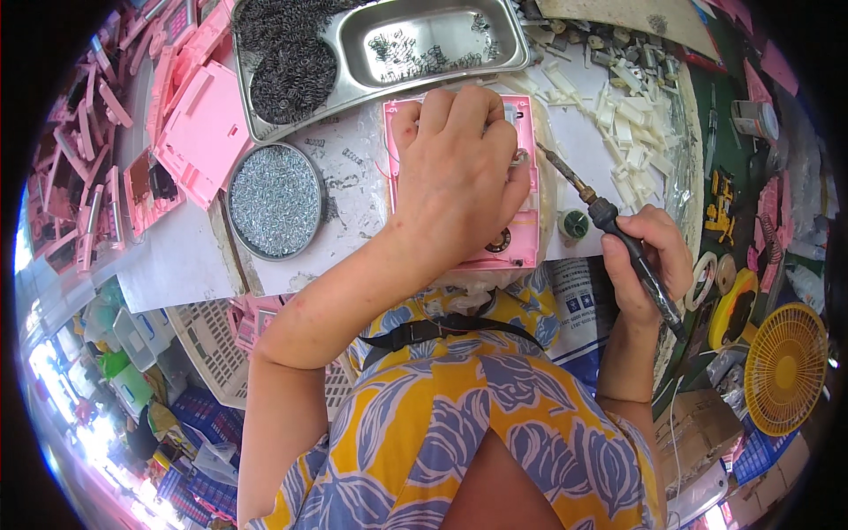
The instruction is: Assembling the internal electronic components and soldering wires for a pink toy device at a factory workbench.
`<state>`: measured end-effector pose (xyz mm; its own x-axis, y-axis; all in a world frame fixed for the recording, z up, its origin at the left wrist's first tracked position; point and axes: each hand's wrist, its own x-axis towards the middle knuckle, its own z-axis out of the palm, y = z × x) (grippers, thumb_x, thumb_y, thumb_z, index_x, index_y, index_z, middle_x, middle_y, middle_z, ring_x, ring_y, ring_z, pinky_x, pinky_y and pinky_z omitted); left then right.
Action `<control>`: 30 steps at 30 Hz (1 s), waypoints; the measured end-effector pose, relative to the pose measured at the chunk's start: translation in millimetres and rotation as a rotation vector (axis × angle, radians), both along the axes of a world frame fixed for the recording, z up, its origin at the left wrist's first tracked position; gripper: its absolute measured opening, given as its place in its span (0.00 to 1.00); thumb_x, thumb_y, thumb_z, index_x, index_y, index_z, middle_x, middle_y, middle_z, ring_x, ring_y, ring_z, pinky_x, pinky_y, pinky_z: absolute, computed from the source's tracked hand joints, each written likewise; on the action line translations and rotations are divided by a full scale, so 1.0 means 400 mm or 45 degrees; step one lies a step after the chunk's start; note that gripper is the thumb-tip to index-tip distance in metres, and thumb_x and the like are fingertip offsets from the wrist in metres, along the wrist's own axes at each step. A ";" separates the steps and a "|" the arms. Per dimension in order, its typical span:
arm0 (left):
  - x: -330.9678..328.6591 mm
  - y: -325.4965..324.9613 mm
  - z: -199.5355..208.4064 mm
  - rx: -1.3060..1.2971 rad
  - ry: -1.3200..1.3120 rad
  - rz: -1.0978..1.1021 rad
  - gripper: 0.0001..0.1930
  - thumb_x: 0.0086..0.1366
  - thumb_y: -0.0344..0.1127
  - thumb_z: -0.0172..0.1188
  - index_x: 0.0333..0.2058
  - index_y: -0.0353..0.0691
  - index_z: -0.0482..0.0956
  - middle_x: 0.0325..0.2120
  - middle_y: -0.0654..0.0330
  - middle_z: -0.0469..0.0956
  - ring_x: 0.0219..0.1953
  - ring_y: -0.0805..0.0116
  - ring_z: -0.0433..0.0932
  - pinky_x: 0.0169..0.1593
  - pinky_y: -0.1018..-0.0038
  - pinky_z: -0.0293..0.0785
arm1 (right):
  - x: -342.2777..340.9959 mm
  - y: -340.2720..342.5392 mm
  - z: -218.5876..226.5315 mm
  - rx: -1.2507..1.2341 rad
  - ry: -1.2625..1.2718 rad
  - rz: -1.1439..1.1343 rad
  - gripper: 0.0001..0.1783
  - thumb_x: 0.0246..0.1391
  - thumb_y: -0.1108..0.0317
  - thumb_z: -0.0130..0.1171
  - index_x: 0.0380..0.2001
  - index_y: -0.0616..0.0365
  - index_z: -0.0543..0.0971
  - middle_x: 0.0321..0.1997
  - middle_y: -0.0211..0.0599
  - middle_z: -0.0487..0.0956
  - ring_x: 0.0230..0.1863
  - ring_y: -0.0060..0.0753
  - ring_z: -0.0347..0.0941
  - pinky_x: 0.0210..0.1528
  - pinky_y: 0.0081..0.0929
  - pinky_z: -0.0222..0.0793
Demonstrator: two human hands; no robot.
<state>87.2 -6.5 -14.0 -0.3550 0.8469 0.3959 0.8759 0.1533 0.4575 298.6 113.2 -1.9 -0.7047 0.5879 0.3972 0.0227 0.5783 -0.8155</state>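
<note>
A pink plastic case (pixel 523 231) lies in front of me at the table's near edge, parts fitted inside it. My left hand (pixel 459 168) bends over the case and covers most of its middle; its fingertips are hidden, so what they grip is not visible. A soldering iron (pixel 609 216) rests in my right hand (pixel 658 261), held by its dark handle. The iron's tip points up and left, beside the right edge of the case and apart from it. A small round green-topped container (pixel 574 223) stands between the case and my right hand.
A round tin (pixel 276 201) of small metal pieces sits left of the case. Behind it is a metal tray (pixel 521 55) with dark springs. White plastic parts (pixel 632 132) are heaped at the right. Pink shells (pixel 208 132) pile up at the left. A yellow fan (pixel 784 369) stands far right.
</note>
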 end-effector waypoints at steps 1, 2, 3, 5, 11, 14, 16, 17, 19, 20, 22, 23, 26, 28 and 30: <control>-0.011 -0.007 0.013 0.022 -0.034 -0.035 0.14 0.48 0.40 0.72 0.29 0.43 0.78 0.40 0.61 0.72 0.45 0.55 0.70 0.52 0.58 0.60 | 0.002 0.003 -0.002 0.003 0.019 -0.001 0.14 0.46 0.77 0.73 0.38 0.64 0.81 0.23 0.29 0.72 0.22 0.20 0.63 0.23 0.19 0.51; -0.023 -0.017 0.028 0.044 -0.068 -0.070 0.16 0.48 0.42 0.74 0.30 0.42 0.78 0.39 0.61 0.72 0.45 0.55 0.70 0.52 0.58 0.61 | 0.004 0.006 -0.001 0.005 0.039 -0.001 0.14 0.47 0.77 0.73 0.38 0.64 0.81 0.23 0.29 0.72 0.22 0.20 0.62 0.24 0.19 0.51; -0.038 -0.036 0.046 -0.063 0.015 -0.049 0.17 0.48 0.43 0.74 0.32 0.42 0.78 0.39 0.61 0.72 0.46 0.55 0.71 0.53 0.58 0.61 | 0.008 0.010 0.000 0.007 0.046 -0.018 0.14 0.47 0.77 0.73 0.38 0.64 0.81 0.23 0.29 0.72 0.22 0.20 0.63 0.24 0.19 0.52; -0.078 -0.089 0.078 -0.280 0.179 -0.010 0.19 0.48 0.44 0.75 0.34 0.41 0.78 0.39 0.61 0.73 0.47 0.56 0.71 0.54 0.57 0.62 | 0.018 0.013 -0.001 0.009 0.059 -0.053 0.15 0.47 0.77 0.73 0.38 0.64 0.81 0.24 0.30 0.72 0.23 0.20 0.63 0.25 0.19 0.52; -0.164 -0.148 0.096 -0.475 0.206 -0.391 0.10 0.56 0.35 0.70 0.33 0.40 0.79 0.38 0.60 0.77 0.45 0.57 0.75 0.51 0.61 0.70 | 0.002 0.017 0.003 0.010 0.105 -0.062 0.14 0.47 0.79 0.71 0.38 0.64 0.80 0.26 0.29 0.71 0.25 0.21 0.63 0.27 0.19 0.54; -0.165 -0.138 0.098 -0.325 -0.055 -0.292 0.08 0.59 0.32 0.69 0.34 0.36 0.81 0.35 0.59 0.80 0.38 0.62 0.81 0.39 0.67 0.76 | -0.011 0.012 0.005 0.019 0.185 -0.081 0.14 0.52 0.76 0.69 0.43 0.65 0.79 0.27 0.31 0.74 0.25 0.21 0.66 0.27 0.18 0.56; -0.146 -0.120 0.069 -0.136 -0.402 -0.187 0.08 0.61 0.30 0.68 0.36 0.34 0.81 0.33 0.60 0.82 0.33 0.68 0.82 0.32 0.72 0.76 | -0.036 -0.014 0.010 -0.296 0.256 -0.183 0.15 0.57 0.73 0.66 0.46 0.66 0.79 0.28 0.34 0.76 0.24 0.21 0.68 0.27 0.18 0.59; -0.130 -0.109 0.050 -0.038 -0.575 -0.136 0.07 0.61 0.29 0.67 0.37 0.33 0.81 0.32 0.61 0.84 0.30 0.71 0.83 0.29 0.74 0.76 | -0.053 -0.029 0.014 -0.454 0.289 -0.234 0.15 0.59 0.72 0.64 0.48 0.67 0.78 0.29 0.35 0.77 0.24 0.21 0.70 0.26 0.18 0.61; -0.095 -0.094 0.022 0.002 -1.067 -0.016 0.06 0.64 0.27 0.67 0.36 0.33 0.80 0.30 0.63 0.84 0.28 0.79 0.82 0.25 0.81 0.73 | -0.099 -0.035 0.035 -0.662 0.240 -0.083 0.18 0.63 0.70 0.60 0.54 0.68 0.77 0.31 0.37 0.80 0.24 0.21 0.72 0.28 0.18 0.67; -0.083 -0.089 0.012 0.015 -1.253 0.022 0.05 0.64 0.27 0.67 0.36 0.33 0.80 0.29 0.63 0.83 0.27 0.79 0.82 0.25 0.82 0.73 | -0.123 -0.035 0.038 -0.711 0.205 -0.030 0.19 0.62 0.71 0.61 0.55 0.67 0.76 0.31 0.36 0.80 0.26 0.20 0.73 0.30 0.18 0.68; -0.068 -0.089 0.010 0.053 -1.634 0.069 0.05 0.65 0.26 0.66 0.37 0.32 0.80 0.28 0.62 0.82 0.26 0.80 0.81 0.23 0.85 0.71 | -0.179 -0.040 0.036 -0.634 0.105 0.041 0.22 0.59 0.74 0.63 0.57 0.66 0.76 0.33 0.35 0.81 0.30 0.21 0.76 0.35 0.18 0.71; -0.065 -0.091 0.013 0.058 -1.654 0.066 0.05 0.65 0.25 0.66 0.37 0.32 0.80 0.28 0.62 0.82 0.26 0.80 0.81 0.24 0.85 0.71 | -0.209 -0.044 0.034 -0.498 0.039 0.049 0.25 0.57 0.76 0.65 0.58 0.64 0.75 0.35 0.35 0.82 0.33 0.21 0.78 0.38 0.18 0.73; -0.065 -0.095 0.021 0.090 -1.705 0.053 0.05 0.65 0.25 0.66 0.38 0.32 0.79 0.28 0.62 0.82 0.26 0.80 0.81 0.26 0.84 0.74 | -0.278 -0.059 0.040 -0.603 0.093 0.172 0.29 0.53 0.81 0.65 0.60 0.62 0.75 0.43 0.38 0.83 0.43 0.25 0.80 0.47 0.21 0.77; -0.064 -0.098 0.015 0.138 -1.718 0.041 0.05 0.65 0.24 0.66 0.38 0.32 0.80 0.28 0.61 0.83 0.27 0.80 0.80 0.28 0.84 0.76 | -0.298 -0.057 0.039 -0.574 0.052 0.213 0.30 0.53 0.81 0.64 0.61 0.59 0.74 0.48 0.39 0.81 0.47 0.26 0.80 0.48 0.22 0.77; -0.060 -0.100 0.020 0.177 -1.667 0.066 0.05 0.64 0.26 0.68 0.36 0.31 0.81 0.26 0.62 0.83 0.25 0.80 0.80 0.29 0.83 0.76 | -0.310 -0.061 0.045 -0.671 0.042 0.192 0.31 0.53 0.82 0.64 0.62 0.57 0.73 0.49 0.38 0.81 0.46 0.25 0.80 0.48 0.21 0.77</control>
<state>63.0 -46.4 -6.2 -0.5702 0.8013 -0.1812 -0.2299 0.0562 0.9716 174.7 88.9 16.0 -0.7886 0.6069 0.0994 -0.0593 0.0858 -0.9945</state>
